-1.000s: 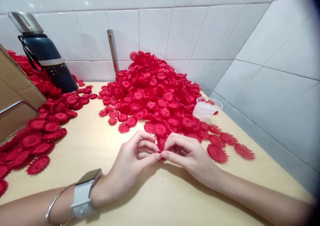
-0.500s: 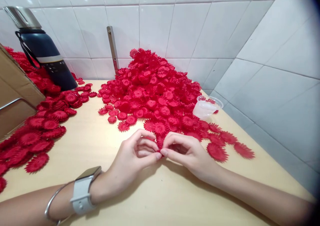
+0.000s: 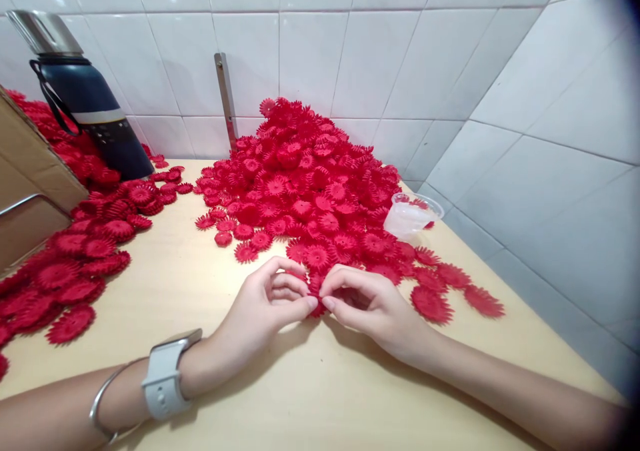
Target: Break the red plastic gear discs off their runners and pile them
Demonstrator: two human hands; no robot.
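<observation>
Between my two hands, just above the table, is a red fringed flower disc (image 3: 317, 306), mostly hidden by my fingers. My left hand (image 3: 280, 298) pinches its left side between thumb and fingertips. From the right, my right hand (image 3: 363, 302) holds it in a like pinch, thumb toward me. Right behind my fingertips begins a big heap of red fringed flower discs (image 3: 310, 191), piled up toward the wall. A watch and a thin metal bangle are on my left wrist.
A clear plastic cup (image 3: 407, 219) lies tipped at the heap's right side. On the left stand a dark blue thermos (image 3: 100, 111) and a cardboard box (image 3: 35, 164), with more red discs (image 3: 75, 271) around them. White tiled walls bound the table (image 3: 310, 398) behind and at right.
My left fingertips have drawn slightly left, away from the right ones, and more of the red disc shows below them. The view has shifted a little.
</observation>
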